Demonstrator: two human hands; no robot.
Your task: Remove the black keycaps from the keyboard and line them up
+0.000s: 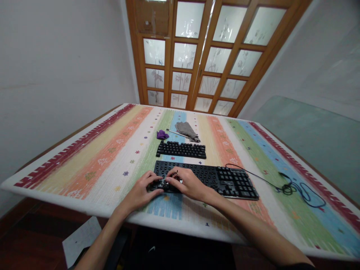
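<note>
A black keyboard (208, 173) lies across the table near its front edge. Its left and middle sections show mostly bare switches, while the right end still carries keycaps. My left hand (140, 191) grips the keyboard's left front corner, thumb along the front edge and fingers on top. Just beside it, my right hand (188, 183) reaches over the lower left rows with fingers bent together; a small dark loop shows by the fingers, and what they pinch is too small to tell. Behind the keyboard, loose black keycaps (182, 150) lie in rows laid out like a keyboard.
A crumpled purple cloth (162, 134), a thin stick (176, 132) and a grey cloth (188, 131) lie beyond the keycaps. The keyboard's black cable (289, 189) runs right and coils on the striped tablecloth (107, 161). A wood-and-glass door (194, 73) stands behind the table.
</note>
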